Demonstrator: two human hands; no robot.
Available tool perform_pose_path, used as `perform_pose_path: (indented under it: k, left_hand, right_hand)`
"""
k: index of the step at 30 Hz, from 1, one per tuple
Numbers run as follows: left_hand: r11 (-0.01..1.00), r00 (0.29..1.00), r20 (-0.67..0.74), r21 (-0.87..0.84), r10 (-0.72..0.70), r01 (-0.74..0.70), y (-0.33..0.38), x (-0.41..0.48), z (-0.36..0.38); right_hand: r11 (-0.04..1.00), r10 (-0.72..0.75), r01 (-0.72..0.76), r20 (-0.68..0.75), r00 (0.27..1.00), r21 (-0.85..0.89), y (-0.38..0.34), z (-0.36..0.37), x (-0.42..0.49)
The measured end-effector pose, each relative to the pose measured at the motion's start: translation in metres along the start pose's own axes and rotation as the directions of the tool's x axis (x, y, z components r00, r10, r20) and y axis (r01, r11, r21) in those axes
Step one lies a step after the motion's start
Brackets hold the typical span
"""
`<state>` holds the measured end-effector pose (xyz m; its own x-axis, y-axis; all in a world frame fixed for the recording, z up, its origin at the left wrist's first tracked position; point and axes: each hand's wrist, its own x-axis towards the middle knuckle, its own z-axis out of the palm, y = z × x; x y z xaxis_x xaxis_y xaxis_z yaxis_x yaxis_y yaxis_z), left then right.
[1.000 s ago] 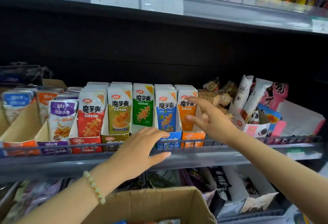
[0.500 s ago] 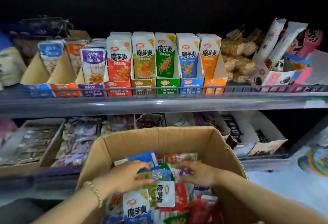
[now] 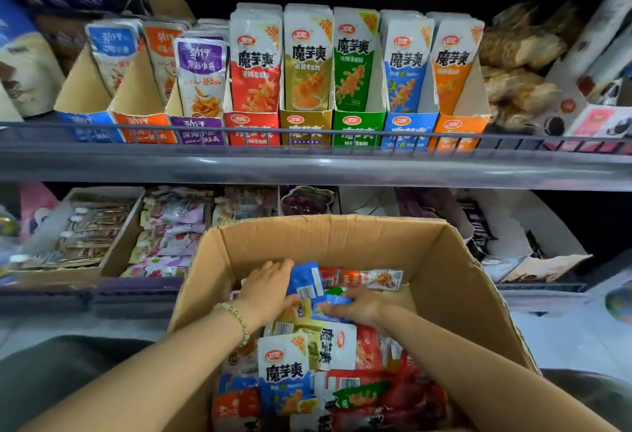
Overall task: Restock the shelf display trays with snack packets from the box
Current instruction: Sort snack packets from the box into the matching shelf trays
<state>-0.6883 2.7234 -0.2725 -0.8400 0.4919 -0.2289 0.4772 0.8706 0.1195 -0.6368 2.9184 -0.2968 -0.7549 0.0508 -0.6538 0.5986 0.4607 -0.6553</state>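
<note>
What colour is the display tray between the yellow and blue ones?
That display tray is green, per head view.

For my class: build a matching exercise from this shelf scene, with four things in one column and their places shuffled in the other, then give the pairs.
Things
1. purple tray
2. green tray
3. left hand
4. cardboard box

Places
a. open, in front of the lower shelf
b. between the yellow tray and the blue tray
c. among the snack packets
d. just left of the red tray

Pairs: 1-d, 2-b, 3-c, 4-a
</note>
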Motion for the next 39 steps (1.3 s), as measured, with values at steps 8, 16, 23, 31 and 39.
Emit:
perform_pose_path:
  k: [8, 16, 23, 31, 39]
  left_hand:
    - [0.819, 0.993, 0.095, -0.563, -0.063, 0.106, 0.005, -0.004, -0.017]
    - [0.541, 0.965, -0.164, -0.841, -0.204, -0.029, -0.002, -0.044, -0.073]
    - [0.057, 0.911, -0.065, -0.997, -0.408, -0.045, -0.026, -0.07, -0.083]
    - [-0.105, 0.847, -0.148, -0.967, -0.51, -0.233, -0.044, -0.083, -0.088]
    - [-0.284, 0.932, 0.134, -0.958, -0.336, 0.036, -0.044, -0.099, -0.091]
  right_hand:
    - [0.888, -0.35, 0.388, -0.185, 0.918, 0.246, -0.018, -0.04, -0.021]
    - [0.545, -0.376, 0.423, -0.241, 0.895, 0.724, -0.057, -0.034, -0.062]
    - [0.517, -0.457, 0.347, -0.09, 0.885, 0.783, -0.085, 0.007, -0.065]
    - [0.961, 0.03, -0.002, -0.095, 0.995, 0.275, -0.04, 0.031, 0.005]
    - [0.989, -0.096, 0.115, -0.19, 0.977, 0.094, -0.047, 0.048, 0.012]
